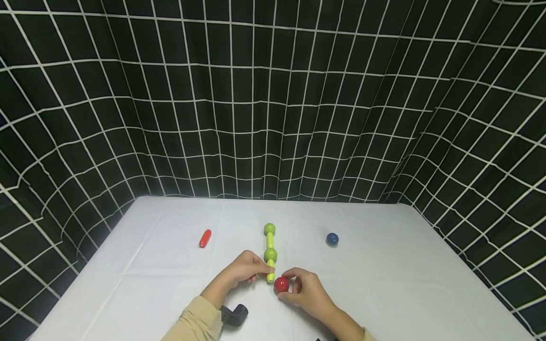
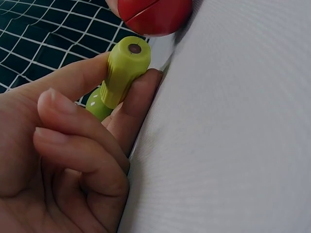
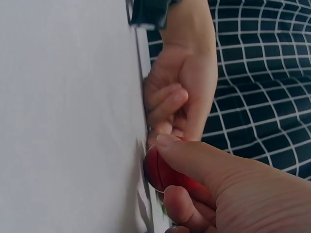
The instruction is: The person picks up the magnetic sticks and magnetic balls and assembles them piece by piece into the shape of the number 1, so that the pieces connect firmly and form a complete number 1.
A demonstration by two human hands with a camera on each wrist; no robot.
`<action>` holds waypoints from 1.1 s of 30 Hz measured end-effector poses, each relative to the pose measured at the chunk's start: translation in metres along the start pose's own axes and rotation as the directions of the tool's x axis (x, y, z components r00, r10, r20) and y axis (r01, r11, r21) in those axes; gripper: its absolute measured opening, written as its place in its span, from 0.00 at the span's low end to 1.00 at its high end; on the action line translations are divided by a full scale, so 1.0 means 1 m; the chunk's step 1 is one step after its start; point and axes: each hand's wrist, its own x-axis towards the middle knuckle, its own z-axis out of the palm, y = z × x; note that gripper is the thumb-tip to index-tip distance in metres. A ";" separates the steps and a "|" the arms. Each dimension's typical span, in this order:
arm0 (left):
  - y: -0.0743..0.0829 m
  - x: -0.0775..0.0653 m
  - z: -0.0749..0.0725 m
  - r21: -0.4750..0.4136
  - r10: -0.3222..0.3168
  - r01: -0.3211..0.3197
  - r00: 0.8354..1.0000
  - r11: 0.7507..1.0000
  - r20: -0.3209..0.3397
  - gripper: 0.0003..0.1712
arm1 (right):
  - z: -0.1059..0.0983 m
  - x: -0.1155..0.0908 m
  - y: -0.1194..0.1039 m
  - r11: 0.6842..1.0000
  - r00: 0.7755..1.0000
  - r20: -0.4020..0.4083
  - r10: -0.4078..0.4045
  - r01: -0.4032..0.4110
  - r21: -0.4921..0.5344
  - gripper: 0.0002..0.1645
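My left hand pinches the near yellow-green rod between thumb and fingers, low over the white cloth. In the left wrist view the rod's end shows a round dark metal spot. That rod joins a green ball, then a second yellow-green rod and a far green ball, all in one straight line. My right hand holds a red ball between thumb and fingers, just right of the rod's near end. A seam line runs round the red ball.
A red rod lies at the back left of the white-covered table. Toward the back right sits a blue ball. A dark wrist device shows beside the left sleeve. Black curtain with a white grid surrounds the table.
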 end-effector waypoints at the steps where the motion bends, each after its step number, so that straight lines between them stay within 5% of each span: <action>1: 0.000 0.000 0.000 0.002 0.002 -0.002 1.000 1.000 0.001 0.17 | 0.001 0.000 -0.001 1.000 1.000 0.002 -0.003 0.003 0.007 0.23; 33: -0.001 0.001 0.000 -0.011 0.016 -0.016 1.000 1.000 0.020 0.15 | 0.021 0.002 -0.017 0.997 0.997 -0.017 -0.075 0.074 -0.024 0.20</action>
